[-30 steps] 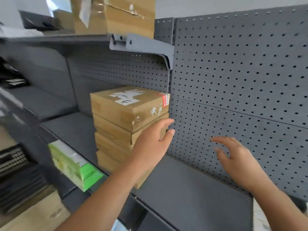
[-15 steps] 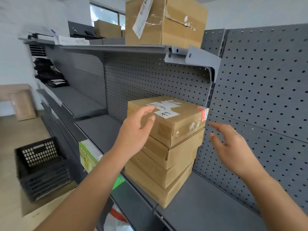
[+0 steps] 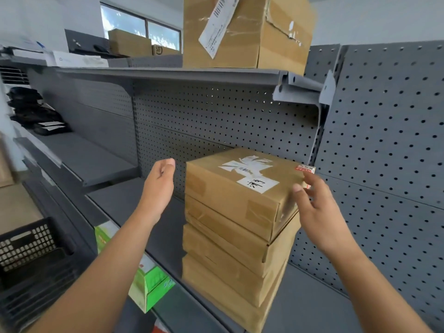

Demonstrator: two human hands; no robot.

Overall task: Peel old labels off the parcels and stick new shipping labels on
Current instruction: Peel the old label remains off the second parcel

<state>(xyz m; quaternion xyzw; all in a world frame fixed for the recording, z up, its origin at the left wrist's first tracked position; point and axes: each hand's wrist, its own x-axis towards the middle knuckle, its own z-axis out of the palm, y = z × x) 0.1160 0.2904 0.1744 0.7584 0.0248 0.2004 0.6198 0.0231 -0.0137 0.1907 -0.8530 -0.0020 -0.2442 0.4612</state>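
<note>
A grey pegboard shelving unit (image 3: 384,140) fills the view. On its upper shelf (image 3: 168,75) stands a large carton (image 3: 240,32) with a long printed label (image 3: 217,25) hanging half loose down its front. On the lower shelf (image 3: 153,224), against the pegboard, four flat brown parcels (image 3: 228,260) lie stacked. A black crate (image 3: 31,255) sits low at the left, and a green box (image 3: 149,284) near it below the shelf edge. The left hand (image 3: 157,191) is held apart from the left side of the top parcel (image 3: 228,198), palm toward it, fingers straight and released. The right hand (image 3: 319,212) is at the parcel's right front corner, fingers loosely spread and grasping nothing; whether it touches, I cannot tell. The top face carries torn white label scraps (image 3: 247,164), a handwritten white slip (image 3: 258,185) and, at the far right corner, a small red sticker (image 3: 304,168).
</note>
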